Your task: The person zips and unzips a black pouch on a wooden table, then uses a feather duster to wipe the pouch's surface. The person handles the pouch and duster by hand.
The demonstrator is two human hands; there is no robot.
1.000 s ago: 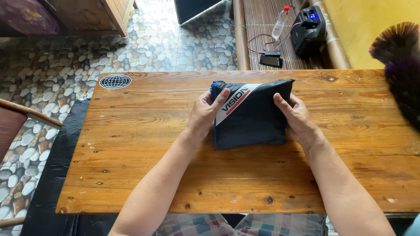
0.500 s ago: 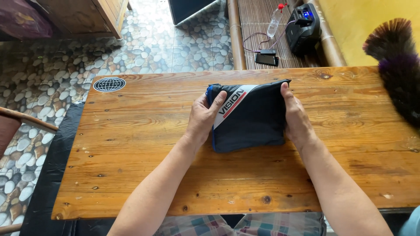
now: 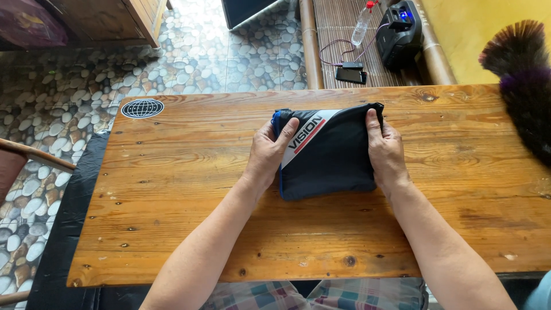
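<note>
Left hand (image 3: 268,155) pressed flat on the left edge of a folded dark navy fabric garment (image 3: 330,152) with a white and red diagonal stripe, thumb laid over the cloth, fingers together and curled round the side. Right hand (image 3: 385,150) set likewise on the right edge, fingers together, gripping the fold from the outside. Lies near the middle of the varnished wooden plank table (image 3: 201,189), toward the far side, flat on the boards. Judged well along: already folded into a compact near-square packet, corners roughly even, only squaring or smoothing seemingly left.

Farther out, a round black-and-white globe sticker (image 3: 142,108) at the table's far left corner, and a dark feather duster (image 3: 525,80) over the right end. Beyond the table, on a slatted bamboo bench (image 3: 338,28): a clear plastic bottle with a red cap (image 3: 362,24), contents too hard to tell; a black phone (image 3: 350,75); a black boxy speaker (image 3: 402,28).
</note>
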